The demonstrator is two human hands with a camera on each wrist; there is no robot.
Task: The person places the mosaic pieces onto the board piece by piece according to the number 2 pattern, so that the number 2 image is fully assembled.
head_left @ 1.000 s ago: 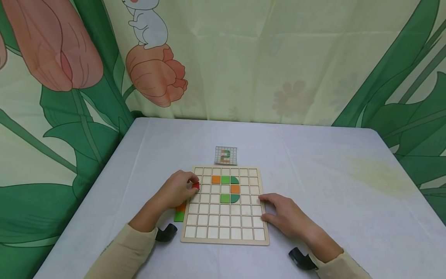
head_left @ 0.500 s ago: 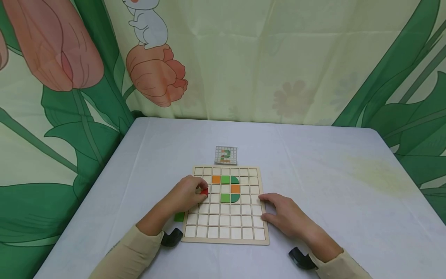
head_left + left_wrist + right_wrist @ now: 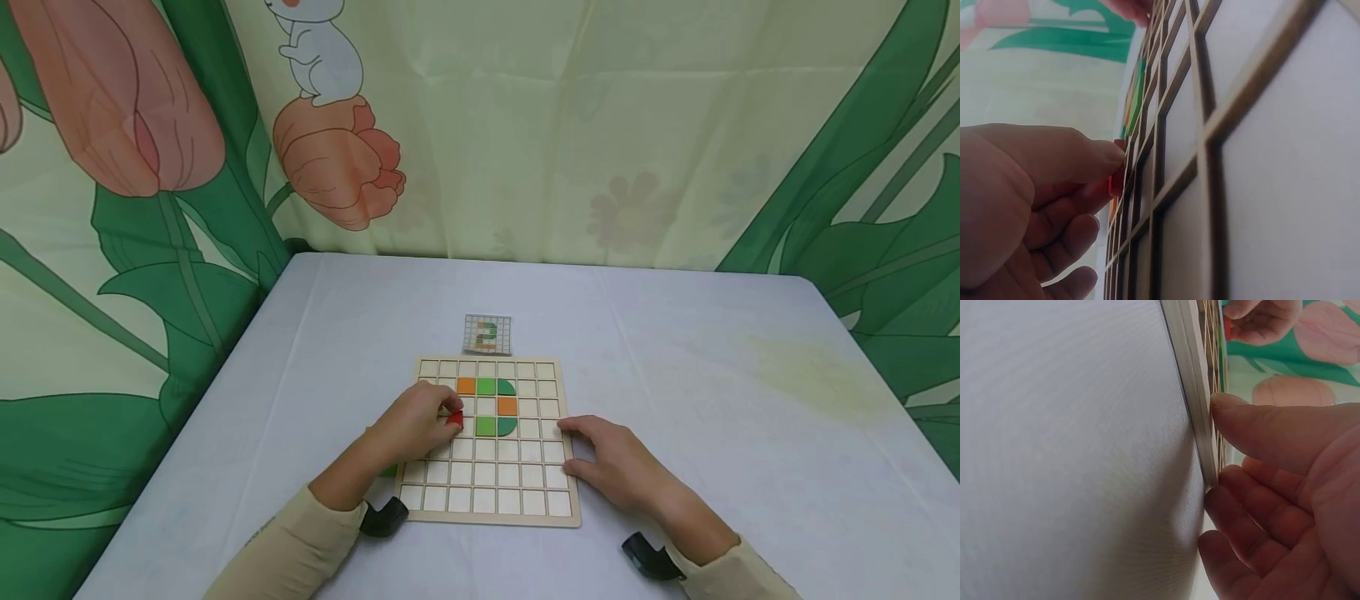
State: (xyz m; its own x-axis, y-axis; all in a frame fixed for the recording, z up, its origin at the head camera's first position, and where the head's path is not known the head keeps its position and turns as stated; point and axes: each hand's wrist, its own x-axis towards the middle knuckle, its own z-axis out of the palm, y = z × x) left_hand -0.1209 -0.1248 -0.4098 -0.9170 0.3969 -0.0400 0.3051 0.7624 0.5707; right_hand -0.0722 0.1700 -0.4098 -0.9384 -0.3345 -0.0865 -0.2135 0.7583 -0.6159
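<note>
A wooden grid board (image 3: 506,477) lies on the table, its square cells mostly bare. Between thumb and fingers, my left hand (image 3: 415,423) pinches a small red tile (image 3: 456,420) over the board's left part; the left wrist view has the tile (image 3: 1117,178) right at the grid bars. Set in cells are orange tiles (image 3: 507,407), light green squares (image 3: 486,427) and dark green rounded pieces (image 3: 507,427). My right hand (image 3: 611,458) rests at the board's right edge with fingers apart, and the right wrist view shows its thumb (image 3: 1230,402) touching the rim.
Behind the board lies a small pattern card (image 3: 487,334) printed with a coloured grid figure. A green tile (image 3: 388,472) peeks out at the board's left edge, partly hidden by my left arm. White cloth (image 3: 675,358) covers the table, and a printed curtain hangs behind.
My left hand has carried the red tile rightward and slightly nearer, from the board's left edge to beside the placed tiles. My right hand has stayed put.
</note>
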